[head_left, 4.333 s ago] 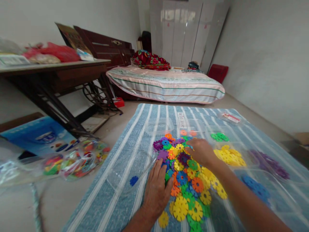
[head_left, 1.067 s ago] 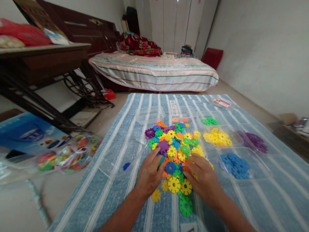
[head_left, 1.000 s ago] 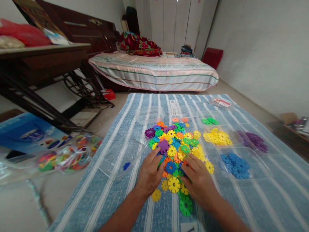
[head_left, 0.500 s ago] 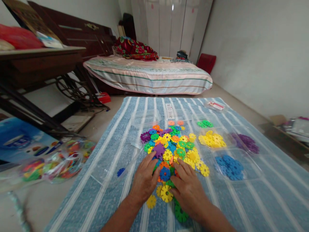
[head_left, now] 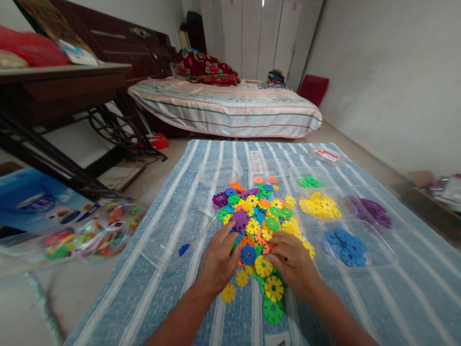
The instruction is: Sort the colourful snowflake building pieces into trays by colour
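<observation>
Left hand (head_left: 217, 259) flat on discs (head_left: 260, 222), seemingly.

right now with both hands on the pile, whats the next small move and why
Probably pinch the blue disc lying between the left hand and right hand and carry it to the clear tray of blue discs on the right; yellow, green and purple already sit sorted in separate trays.

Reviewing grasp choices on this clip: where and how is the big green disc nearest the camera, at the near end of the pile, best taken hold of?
The green disc lies flat on the striped blanket, its near rim free of the pile. Probably best pinched across that notched rim from the near side, a fingertip in a slot to tip it up. The right hand is closest; the left hand rests on the pile.
</observation>
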The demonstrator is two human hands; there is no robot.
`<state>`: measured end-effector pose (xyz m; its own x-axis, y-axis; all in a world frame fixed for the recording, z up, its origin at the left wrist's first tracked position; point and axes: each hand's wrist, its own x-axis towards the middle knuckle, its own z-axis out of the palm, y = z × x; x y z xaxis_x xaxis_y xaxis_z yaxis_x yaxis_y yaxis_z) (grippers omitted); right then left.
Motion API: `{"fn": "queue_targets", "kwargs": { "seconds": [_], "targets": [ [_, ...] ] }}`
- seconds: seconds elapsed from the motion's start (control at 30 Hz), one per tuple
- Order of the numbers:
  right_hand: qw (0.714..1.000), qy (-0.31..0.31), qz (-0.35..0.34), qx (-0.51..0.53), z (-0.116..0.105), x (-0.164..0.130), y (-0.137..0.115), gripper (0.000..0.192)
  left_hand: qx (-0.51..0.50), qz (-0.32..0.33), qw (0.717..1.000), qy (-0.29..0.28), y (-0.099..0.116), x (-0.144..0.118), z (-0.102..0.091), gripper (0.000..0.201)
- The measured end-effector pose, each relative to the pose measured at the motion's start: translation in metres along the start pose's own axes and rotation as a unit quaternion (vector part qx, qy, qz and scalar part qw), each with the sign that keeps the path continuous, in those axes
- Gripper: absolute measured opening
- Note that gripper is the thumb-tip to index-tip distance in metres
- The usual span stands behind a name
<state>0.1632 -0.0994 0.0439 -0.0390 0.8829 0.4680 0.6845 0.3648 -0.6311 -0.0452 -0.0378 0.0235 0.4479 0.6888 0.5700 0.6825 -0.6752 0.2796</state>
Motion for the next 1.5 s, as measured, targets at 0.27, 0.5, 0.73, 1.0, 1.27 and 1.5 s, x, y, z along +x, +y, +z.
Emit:
{"fn": "queue_targets", "kwargs": {
  "seconds": [0.27, 0.5, 0.73, 1.0, 1.27, 1.5],
  "targets": [
    [0.999, 0.014, 0.036, -0.022, -0.016, 0.016, 0.002, 0.022, 0.003, -0.001, 1.000, 0.006, 0.001, 0.002, -0.002, 0.017],
    [0.957, 0.202, 0.030, -0.205, -0.082, 0.093, 0.053, 0.029, -0.007, -0.007, 1.000, 0.007, 0.001, 0.001, -0.001, 0.018],
    [0.957, 0.171, -0.046, -0.231, -0.074, 0.078, 0.043, 0.022, -0.003, 0.001, 1.000, 0.006, 0.001, 0.001, -0.001, 0.018],
    [0.984, -0.046, -0.032, -0.171, -0.003, -0.002, -0.004, 0.018, -0.006, -0.006, 1.000, -0.004, 0.002, 0.001, -0.002, 0.019],
    [0.990, -0.019, 0.001, -0.138, 0.001, -0.008, -0.004, 0.017, -0.005, -0.004, 1.000, 0.003, 0.000, 0.001, 0.000, 0.017],
    [0.996, -0.048, 0.041, -0.061, -0.005, -0.007, -0.008, 0.010, -0.002, 0.000, 1.000, 0.000, -0.002, 0.001, -0.001, 0.018]
  ]
}}
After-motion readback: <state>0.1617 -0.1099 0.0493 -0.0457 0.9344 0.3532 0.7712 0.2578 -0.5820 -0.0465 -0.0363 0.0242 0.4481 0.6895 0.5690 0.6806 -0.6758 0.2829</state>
